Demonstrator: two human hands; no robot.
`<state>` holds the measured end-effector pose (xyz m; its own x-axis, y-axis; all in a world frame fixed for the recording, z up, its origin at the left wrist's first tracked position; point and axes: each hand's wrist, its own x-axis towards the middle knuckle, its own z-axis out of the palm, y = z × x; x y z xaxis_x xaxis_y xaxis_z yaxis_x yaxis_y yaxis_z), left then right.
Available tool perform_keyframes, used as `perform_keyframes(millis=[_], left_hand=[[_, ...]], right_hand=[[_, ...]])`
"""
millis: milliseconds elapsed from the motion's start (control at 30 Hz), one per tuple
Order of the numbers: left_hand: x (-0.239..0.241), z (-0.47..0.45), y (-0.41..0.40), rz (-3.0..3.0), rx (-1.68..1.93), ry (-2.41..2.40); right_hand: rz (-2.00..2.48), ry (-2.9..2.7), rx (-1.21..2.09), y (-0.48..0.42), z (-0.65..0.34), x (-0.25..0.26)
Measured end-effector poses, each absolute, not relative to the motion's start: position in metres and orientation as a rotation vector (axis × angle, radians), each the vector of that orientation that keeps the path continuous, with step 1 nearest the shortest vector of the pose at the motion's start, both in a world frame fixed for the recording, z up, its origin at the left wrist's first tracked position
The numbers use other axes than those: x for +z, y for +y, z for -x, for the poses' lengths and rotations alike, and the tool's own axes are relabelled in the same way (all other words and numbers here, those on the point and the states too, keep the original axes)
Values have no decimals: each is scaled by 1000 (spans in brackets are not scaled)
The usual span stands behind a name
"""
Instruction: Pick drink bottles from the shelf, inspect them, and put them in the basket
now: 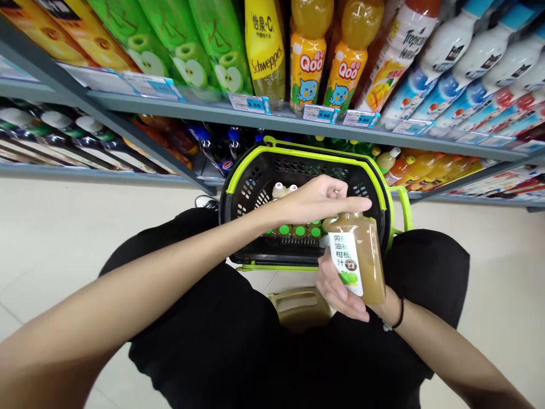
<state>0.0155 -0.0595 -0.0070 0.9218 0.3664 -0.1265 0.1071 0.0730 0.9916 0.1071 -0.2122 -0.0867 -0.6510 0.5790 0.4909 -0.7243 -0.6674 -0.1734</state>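
Observation:
My right hand (340, 292) holds a square juice bottle (360, 255) with brownish liquid and a white label, upright, just in front of a black shopping basket (249, 187) with lime-green rim and handles. My left hand (317, 199) reaches across from the left and its fingers pinch the bottle's top. Inside the basket stand several small bottles with green caps (300, 230) and two with pale caps (283, 189).
Grey store shelves (264, 119) hold drink bottles: green apple drinks, a yellow Schweppes bottle (264, 51), orange Qoo bottles (307, 57), white and blue bottles at right. A tan stool (300, 307) shows between my knees. Pale tiled floor lies at left and right.

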Motion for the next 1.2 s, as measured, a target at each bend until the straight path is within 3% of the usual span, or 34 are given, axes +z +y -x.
perform_keyframes(millis=[333,400,467,567,667,967,1200], left_hand=[[-5,-11,-63,-1593,248,403],[-4,-10,-60,-1627,270,407],[-2,-9,-56,-1697,283,432],[0,-5,-49,-1888,275,490],[-3,0,-41,-2113,230,520],[-34,4,-15,-2340,-24,489],[-47,7,-14,-2201,-3,404]], right_hand=[[-825,-568,2485,-188,-110,-92],[-632,-601,2525,-192,-114,-88],[-107,-560,2408,-201,-117,-81],[839,-385,1914,-209,-115,-68],[1276,-271,1565,-205,-109,-60],[1336,-270,1548,-199,-114,-78],[1466,-511,1573,-196,-119,-79]])
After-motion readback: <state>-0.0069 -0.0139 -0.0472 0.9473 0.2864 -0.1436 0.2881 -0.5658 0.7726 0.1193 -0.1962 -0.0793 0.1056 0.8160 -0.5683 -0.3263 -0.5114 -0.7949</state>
